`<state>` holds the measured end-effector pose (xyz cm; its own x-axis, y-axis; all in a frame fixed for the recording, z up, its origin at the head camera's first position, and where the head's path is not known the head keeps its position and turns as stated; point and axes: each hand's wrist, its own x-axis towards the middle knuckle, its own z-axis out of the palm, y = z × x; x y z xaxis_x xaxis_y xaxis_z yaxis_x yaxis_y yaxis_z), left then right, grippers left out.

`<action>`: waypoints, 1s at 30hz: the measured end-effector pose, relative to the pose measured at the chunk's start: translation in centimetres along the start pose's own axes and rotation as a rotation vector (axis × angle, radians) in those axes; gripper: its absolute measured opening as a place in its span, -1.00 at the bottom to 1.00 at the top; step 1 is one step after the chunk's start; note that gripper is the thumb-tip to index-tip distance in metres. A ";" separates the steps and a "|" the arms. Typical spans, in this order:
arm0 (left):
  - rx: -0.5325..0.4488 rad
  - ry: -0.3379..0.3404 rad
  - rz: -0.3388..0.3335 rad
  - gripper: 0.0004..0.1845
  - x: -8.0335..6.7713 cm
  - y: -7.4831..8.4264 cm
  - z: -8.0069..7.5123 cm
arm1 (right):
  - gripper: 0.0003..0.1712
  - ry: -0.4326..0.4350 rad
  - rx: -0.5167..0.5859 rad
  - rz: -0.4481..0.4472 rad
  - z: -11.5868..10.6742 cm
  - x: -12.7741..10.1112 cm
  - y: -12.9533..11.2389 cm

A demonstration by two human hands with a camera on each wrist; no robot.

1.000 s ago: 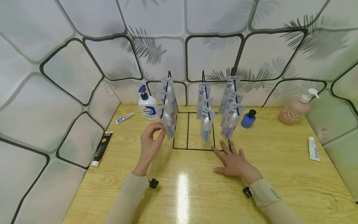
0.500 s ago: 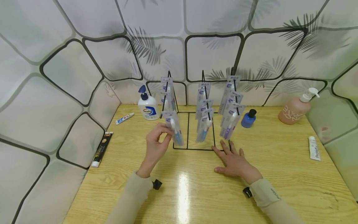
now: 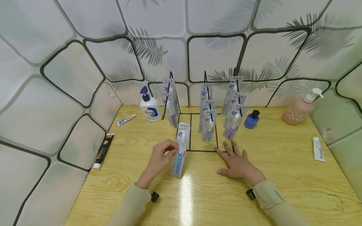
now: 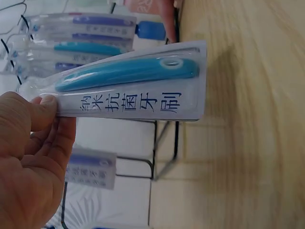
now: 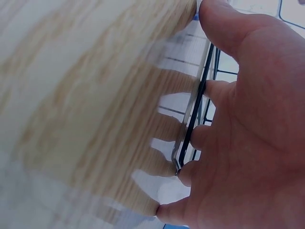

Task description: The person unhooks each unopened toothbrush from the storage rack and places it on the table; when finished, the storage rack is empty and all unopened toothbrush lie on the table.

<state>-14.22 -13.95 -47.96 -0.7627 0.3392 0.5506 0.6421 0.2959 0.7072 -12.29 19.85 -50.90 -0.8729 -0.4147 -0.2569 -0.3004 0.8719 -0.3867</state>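
My left hand [image 3: 162, 157] pinches the left edge of a packaged toothbrush [image 3: 181, 150] with a light blue handle, held in front of the rack's left side. In the left wrist view the toothbrush pack [image 4: 133, 83] lies crosswise between thumb and fingers, its blue handle under clear plastic. My right hand [image 3: 238, 163] is spread, its fingertips at the front bar of the black wire rack [image 3: 202, 151]. More packaged toothbrushes hang from the rack's three arms: a left row [image 3: 171, 110], a middle row [image 3: 208, 125] and a right row [image 3: 233, 121].
A white pump bottle [image 3: 150, 108] and a small toothpaste tube [image 3: 126, 120] stand and lie left of the rack. A black toothpaste box [image 3: 103, 151] lies further left. To the right are a blue bottle [image 3: 251, 120], a pink pump bottle [image 3: 298, 110] and a white tube [image 3: 318, 149].
My left hand has drawn the front toothbrush pack off the rack's left arm and brought it down toward me. The packs on the middle arm have swung slightly. My right hand stays put.
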 end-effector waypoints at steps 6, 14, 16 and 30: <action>0.000 0.046 -0.347 -0.85 -2.1 -1.2 -2.2 | 0.08 0.012 -0.002 -0.010 0.2 0.0 0.1; 0.138 0.130 -0.528 -0.91 -3.6 -3.6 -6.1 | 0.08 0.020 -0.019 0.003 0.2 -0.1 -0.1; 0.185 0.138 -0.550 -0.93 -3.6 -4.2 -7.1 | 0.09 0.017 -0.017 0.004 0.3 0.0 -0.1; 0.435 -0.053 -0.719 -0.97 -3.8 -8.4 -13.1 | 0.07 0.012 -0.014 0.009 0.2 -0.1 0.0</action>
<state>-17.73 -29.44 -50.19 -0.9997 -0.0249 0.0019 -0.0179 0.7701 0.6377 -12.16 19.79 -51.01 -0.8799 -0.4041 -0.2499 -0.2982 0.8791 -0.3718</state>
